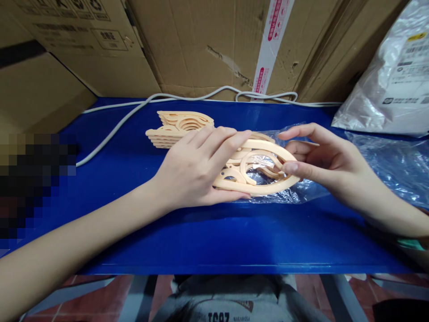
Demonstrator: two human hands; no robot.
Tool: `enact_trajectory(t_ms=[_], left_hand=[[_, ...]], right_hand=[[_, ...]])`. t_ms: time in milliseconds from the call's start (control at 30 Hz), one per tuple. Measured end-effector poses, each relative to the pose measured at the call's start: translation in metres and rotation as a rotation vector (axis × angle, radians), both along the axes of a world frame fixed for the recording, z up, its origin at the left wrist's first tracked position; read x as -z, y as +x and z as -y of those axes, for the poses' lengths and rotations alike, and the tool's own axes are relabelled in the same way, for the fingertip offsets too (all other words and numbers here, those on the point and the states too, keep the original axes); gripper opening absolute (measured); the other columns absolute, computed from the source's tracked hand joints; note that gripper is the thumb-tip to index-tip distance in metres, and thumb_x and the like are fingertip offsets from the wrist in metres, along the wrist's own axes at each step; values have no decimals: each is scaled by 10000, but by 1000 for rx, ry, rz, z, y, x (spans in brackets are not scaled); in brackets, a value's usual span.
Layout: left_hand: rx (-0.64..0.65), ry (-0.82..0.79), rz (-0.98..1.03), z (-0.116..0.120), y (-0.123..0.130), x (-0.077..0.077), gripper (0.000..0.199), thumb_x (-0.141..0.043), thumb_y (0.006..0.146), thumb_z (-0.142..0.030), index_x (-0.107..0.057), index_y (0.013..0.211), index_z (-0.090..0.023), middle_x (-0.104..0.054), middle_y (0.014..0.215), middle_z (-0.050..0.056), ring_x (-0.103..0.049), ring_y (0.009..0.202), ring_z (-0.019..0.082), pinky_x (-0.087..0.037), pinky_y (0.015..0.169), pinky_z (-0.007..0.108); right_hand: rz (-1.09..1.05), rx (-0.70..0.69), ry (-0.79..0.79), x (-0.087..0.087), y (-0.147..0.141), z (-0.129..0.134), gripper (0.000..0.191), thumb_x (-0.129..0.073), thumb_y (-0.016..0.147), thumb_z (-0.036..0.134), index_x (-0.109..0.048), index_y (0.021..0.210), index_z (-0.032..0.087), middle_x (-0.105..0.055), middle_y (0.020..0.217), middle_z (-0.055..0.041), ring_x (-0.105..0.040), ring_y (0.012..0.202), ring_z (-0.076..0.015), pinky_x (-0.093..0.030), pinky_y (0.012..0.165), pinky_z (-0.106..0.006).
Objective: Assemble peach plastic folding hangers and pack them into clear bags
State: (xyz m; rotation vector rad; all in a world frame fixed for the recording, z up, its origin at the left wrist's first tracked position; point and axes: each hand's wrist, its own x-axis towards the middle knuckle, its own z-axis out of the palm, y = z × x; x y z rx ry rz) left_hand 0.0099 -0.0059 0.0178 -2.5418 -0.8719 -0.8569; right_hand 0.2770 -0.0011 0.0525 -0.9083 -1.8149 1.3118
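A peach-coloured openwork plastic piece, which looks like a folded travel hanger (278, 185), lies level over the middle of the table. My left hand (201, 167) is wrapped over its left part, fingers across the top and thumb along the near side. At its right tip my right hand (321, 156) has the thumb on the rim, with the fingers curved behind it. Beneath and behind are more peach pieces and a clear plastic bag (308, 192); how many is hidden. Beyond my left hand sits a stack of matching folded hangers (167, 132), partly covered by my fingers.
A white cable (114, 141) runs along the back of the blue table (214, 241). Cardboard boxes (201, 44) stand behind it. At the right are a white plastic parcel (382, 89) and crumpled clear film (395, 165). Something dark and blurred out is at the left.
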Motion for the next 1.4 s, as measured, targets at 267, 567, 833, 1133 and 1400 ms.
enact_trajectory(t_ms=[267, 567, 833, 1133, 1400], left_hand=[[20, 9, 7, 0, 0, 0, 880, -583, 879, -749, -411, 1497, -147, -644, 1288, 159, -643, 1129, 343, -501, 978, 458], [-30, 67, -65, 3, 2, 2, 890, -587, 886, -740, -481, 1410, -28, -662, 1266, 220, -652, 1114, 345, -510, 979, 445], [-18, 24, -27, 11, 10, 3, 835, -542, 891, -761, -564, 1329, -50, -703, 1174, 212, -676, 1021, 361, -532, 860, 455], [-18, -28, -16, 13, 13, 5, 833, -606, 896, -696, -487, 1416, -57, -653, 1291, 237, -639, 1149, 385, -507, 964, 497], [-68, -552, 597, 9, 9, 2, 714, -621, 930, -602, -355, 1479, -231, -545, 1428, 154, -630, 1168, 273, -572, 895, 421]], right_hand=[[6, 3, -25, -1, -1, 2, 297, -763, 897, 265, -627, 1161, 276, -725, 874, 46, -730, 841, -145, -621, 712, -243], [356, -29, 650, 8, 3, 4, 630, -761, 896, 401, -481, 1446, 276, -616, 1345, -76, -633, 1148, -262, -583, 949, -405], [546, -114, 893, 6, -2, 9, 734, -716, 918, 476, -404, 1543, 252, -527, 1484, -118, -564, 1282, -321, -498, 1061, -485], [597, -107, 910, 5, -2, 9, 764, -726, 889, 404, -384, 1544, 211, -547, 1441, -155, -564, 1240, -357, -504, 1008, -530], [594, -6, 951, 6, 0, 6, 831, -732, 870, 383, -283, 1568, 368, -527, 1420, -122, -539, 1259, -371, -497, 1028, -590]])
